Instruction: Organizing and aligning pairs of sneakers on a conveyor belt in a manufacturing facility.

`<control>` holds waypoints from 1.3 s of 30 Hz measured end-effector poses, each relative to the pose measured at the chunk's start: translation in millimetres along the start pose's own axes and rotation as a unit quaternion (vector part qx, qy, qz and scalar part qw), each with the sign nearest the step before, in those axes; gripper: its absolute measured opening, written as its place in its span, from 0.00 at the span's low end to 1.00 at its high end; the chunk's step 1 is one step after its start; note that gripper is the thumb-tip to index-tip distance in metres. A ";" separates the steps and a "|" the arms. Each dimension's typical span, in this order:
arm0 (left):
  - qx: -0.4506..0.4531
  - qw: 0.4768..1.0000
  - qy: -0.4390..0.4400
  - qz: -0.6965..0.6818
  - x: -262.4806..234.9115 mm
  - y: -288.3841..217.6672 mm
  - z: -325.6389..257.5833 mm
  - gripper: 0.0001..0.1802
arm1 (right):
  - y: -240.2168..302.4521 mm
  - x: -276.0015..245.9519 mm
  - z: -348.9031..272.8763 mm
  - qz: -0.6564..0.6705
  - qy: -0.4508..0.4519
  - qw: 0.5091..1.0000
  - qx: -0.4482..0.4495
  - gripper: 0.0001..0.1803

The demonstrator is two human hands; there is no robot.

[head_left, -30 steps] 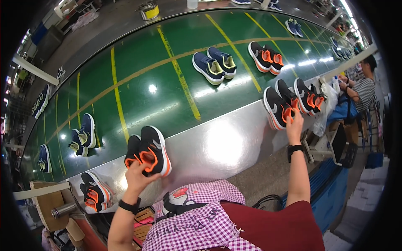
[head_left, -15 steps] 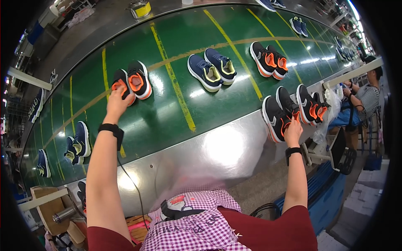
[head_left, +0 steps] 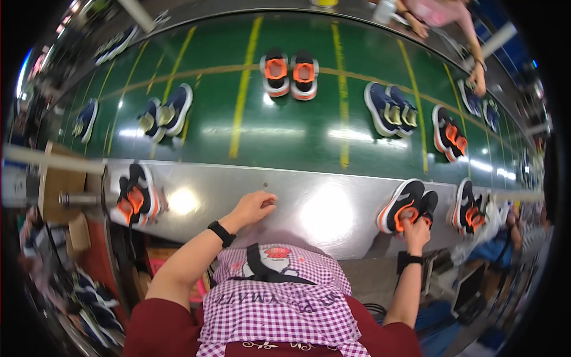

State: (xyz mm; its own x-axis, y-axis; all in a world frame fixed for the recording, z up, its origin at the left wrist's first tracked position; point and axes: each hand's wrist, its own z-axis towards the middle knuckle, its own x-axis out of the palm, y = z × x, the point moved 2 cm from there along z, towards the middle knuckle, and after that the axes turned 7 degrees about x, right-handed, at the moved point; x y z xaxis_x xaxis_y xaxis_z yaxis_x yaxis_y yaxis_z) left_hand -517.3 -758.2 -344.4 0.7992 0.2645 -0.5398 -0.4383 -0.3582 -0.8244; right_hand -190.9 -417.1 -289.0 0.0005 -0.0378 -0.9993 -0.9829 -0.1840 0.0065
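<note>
My right hand [head_left: 417,233] grips a pair of black sneakers [head_left: 402,199] with orange lining and white soles, its fingers in the heel openings. The pair rests on the steel ledge [head_left: 285,199] in front of me. My left hand [head_left: 254,207] is above the ledge, nearer the middle, its fingers loosely curled and apart with nothing in them. Beyond it, another pair of black and orange sneakers [head_left: 289,75] stands side by side on the green conveyor belt [head_left: 285,131], heels toward me.
Navy shoes [head_left: 391,111] and black-orange sneakers [head_left: 449,134] stand on the belt to the right; more navy shoes [head_left: 169,112] are at left. More sneakers sit on the ledge at the left [head_left: 138,195] and right [head_left: 467,208]. Across the belt, a co-worker's hand [head_left: 477,80] touches navy shoes.
My left hand has left the sneakers on the belt and drawn back over the ledge. My right hand keeps its hold on its pair. The view has turned, and a co-worker now shows.
</note>
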 end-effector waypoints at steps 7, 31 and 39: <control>-0.095 0.992 -0.071 -0.035 -16.9 17.6 -58.8 0.15 | 126.3 19.6 -118.5 0.053 -0.042 0.967 -0.247 0.20; -0.057 0.959 -0.226 0.162 -89.1 51.0 -127.6 0.28 | 278.2 -19.3 -273.1 0.253 0.016 0.846 -0.469 0.20; 0.154 0.925 -0.310 0.157 -96.0 43.9 -116.0 0.22 | 348.2 8.7 -311.5 0.332 0.138 0.837 -0.412 0.21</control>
State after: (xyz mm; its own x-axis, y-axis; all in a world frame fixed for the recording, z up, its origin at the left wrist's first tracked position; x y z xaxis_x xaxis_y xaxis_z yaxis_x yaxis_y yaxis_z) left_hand -565.6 -903.2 -309.0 0.2637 0.6880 -0.6761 -0.7819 -0.2579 -0.5675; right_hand -475.8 -787.4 -283.8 -0.3409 -0.6045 -0.7200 -0.3231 -0.6439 0.6936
